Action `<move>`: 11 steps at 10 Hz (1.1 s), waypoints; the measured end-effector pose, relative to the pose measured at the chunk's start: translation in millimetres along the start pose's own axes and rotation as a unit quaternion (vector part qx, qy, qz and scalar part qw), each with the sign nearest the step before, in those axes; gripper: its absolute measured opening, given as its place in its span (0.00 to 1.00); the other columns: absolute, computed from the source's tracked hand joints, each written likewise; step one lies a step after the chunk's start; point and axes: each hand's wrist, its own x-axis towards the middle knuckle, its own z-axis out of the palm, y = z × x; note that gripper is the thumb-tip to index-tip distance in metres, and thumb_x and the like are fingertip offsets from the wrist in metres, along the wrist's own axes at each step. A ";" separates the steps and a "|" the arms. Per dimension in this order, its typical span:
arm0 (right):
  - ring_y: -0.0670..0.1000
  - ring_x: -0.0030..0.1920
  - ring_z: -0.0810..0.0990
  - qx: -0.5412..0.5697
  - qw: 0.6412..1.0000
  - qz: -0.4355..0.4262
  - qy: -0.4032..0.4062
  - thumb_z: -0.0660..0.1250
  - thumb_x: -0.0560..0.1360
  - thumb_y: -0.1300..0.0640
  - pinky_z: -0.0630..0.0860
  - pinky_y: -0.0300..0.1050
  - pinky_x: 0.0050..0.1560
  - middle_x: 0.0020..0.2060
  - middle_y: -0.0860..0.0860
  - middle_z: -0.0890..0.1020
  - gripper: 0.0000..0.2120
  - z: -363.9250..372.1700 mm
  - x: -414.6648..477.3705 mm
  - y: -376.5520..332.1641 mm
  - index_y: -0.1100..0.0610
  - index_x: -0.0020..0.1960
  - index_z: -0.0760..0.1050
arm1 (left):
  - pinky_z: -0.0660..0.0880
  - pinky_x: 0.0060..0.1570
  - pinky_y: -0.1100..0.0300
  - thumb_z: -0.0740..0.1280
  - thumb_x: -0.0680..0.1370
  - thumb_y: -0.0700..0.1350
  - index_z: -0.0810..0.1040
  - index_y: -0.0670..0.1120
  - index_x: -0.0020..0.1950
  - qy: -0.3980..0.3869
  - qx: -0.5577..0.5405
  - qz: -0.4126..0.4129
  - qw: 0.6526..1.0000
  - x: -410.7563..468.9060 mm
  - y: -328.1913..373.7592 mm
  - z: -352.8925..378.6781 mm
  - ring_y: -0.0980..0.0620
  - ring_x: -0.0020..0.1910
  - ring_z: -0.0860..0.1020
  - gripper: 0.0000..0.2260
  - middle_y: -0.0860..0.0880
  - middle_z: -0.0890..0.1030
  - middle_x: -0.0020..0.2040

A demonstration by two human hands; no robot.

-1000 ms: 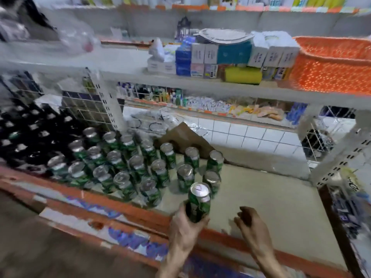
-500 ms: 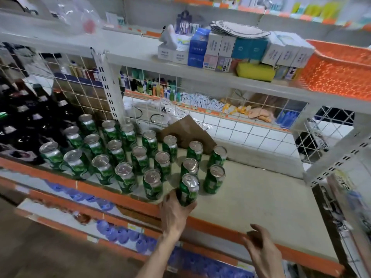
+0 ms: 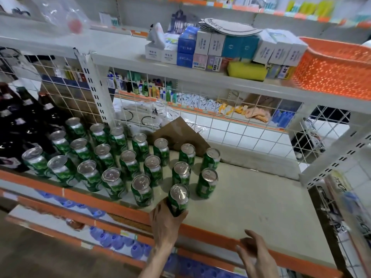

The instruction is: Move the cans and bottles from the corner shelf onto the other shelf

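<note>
Head view of a beige shelf board (image 3: 261, 197) with an orange front rail (image 3: 202, 230), read from left to right. At far left stand dark glass bottles with pale neck labels (image 3: 30, 117), upright and packed close together. Beside them stands a block of green aluminium cans with silver lids (image 3: 104, 157), set in slanting rows that run from the wire back grille toward the rail. At the front right end of this block is one more green aluminium can (image 3: 178, 198), the can now being handled. It is upright, with its long axis vertical and its silver lid and pull tab facing up. The left hand (image 3: 164, 223) grips it from the rail side, thumb and fingers curled round its lower body. The hand hides the base, so whether the can rests on the board cannot be told. The gripped can lies directly ahead of the left hand, near the can on its left (image 3: 142, 190), the can behind it (image 3: 181, 173) and the can to its right rear (image 3: 206, 185). Judged from this layout, the placing step is nearly complete, and the coming release calls for the fingers to open and draw back toward the rail without tipping these neighbours. Further right the board is bare. The right hand (image 3: 255, 255) hovers at the rail, well apart from the can, with its fingers loosely curled and holding nothing.
</note>
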 end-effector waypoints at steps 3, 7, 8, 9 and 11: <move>0.34 0.43 0.81 0.031 0.999 -0.012 0.014 0.77 0.65 0.70 0.69 0.20 0.49 0.41 0.49 0.84 0.41 15.2 -1.7 -5.2 0.23 0.51 0.69 | 0.70 0.60 0.53 0.82 0.63 0.57 0.77 0.45 0.59 -0.002 0.024 -0.017 1.000 -1.5 10.1 -6.6 0.45 0.55 0.81 0.31 0.48 0.84 0.53; 0.38 0.45 0.81 0.008 1.000 0.004 -0.011 0.78 0.67 0.64 0.74 0.27 0.50 0.42 0.43 0.83 0.37 59.5 -5.2 -11.0 0.24 0.53 0.68 | 0.74 0.57 0.51 0.80 0.61 0.60 0.74 0.46 0.60 -0.042 0.019 -0.033 0.998 5.8 11.4 -15.7 0.44 0.56 0.80 0.34 0.48 0.83 0.54; 0.39 0.48 0.81 0.024 0.999 0.011 -0.040 0.73 0.72 0.61 0.77 0.39 0.56 0.44 0.43 0.84 0.26 70.5 8.2 -35.9 0.30 0.52 0.72 | 0.75 0.56 0.50 0.82 0.59 0.59 0.72 0.46 0.61 -0.070 0.003 -0.032 0.997 3.4 18.6 -24.7 0.44 0.57 0.80 0.36 0.48 0.83 0.54; 0.41 0.53 0.79 0.052 0.995 0.007 -0.084 0.69 0.77 0.58 0.76 0.43 0.59 0.53 0.47 0.82 0.14 75.9 18.6 -76.7 0.44 0.58 0.73 | 0.79 0.52 0.52 0.79 0.57 0.65 0.72 0.50 0.61 -0.088 -0.010 -0.013 0.996 0.1 17.8 -39.5 0.48 0.54 0.82 0.38 0.52 0.84 0.53; 0.42 0.51 0.79 0.038 0.996 -0.058 -0.060 0.69 0.77 0.57 0.77 0.42 0.57 0.51 0.45 0.81 0.13 64.9 13.6 -118.5 0.53 0.61 0.75 | 0.74 0.63 0.48 0.78 0.64 0.63 0.63 0.44 0.74 -0.046 -0.033 0.033 0.998 -14.1 50.1 -80.5 0.46 0.63 0.76 0.47 0.44 0.77 0.65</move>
